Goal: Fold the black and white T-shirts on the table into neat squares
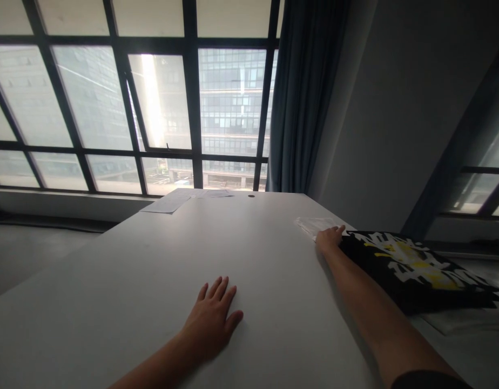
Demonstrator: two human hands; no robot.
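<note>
My left hand (213, 319) lies on the white table (172, 259), palm down, with its fingers spread and nothing in it. Farther off to the right, my right hand (330, 237) reaches to the table's edge, its small visible fingers stretched out and slightly apart. It is at the near side of some clear plastic bags (314, 222), touching or just over them. Right beside it is the corner of a stack of black cloth pieces (415, 265) with white and yellow print, probably folded garments. What lies under its fingers is hidden.
Paper sheets (168, 203) lie at the table's far left corner. A round dark hole (251, 196) is near the far edge. Beneath the black stack is a pale, sheet-like thing (456, 321). Beyond stand large windows (233, 102) and a blue curtain (298, 108).
</note>
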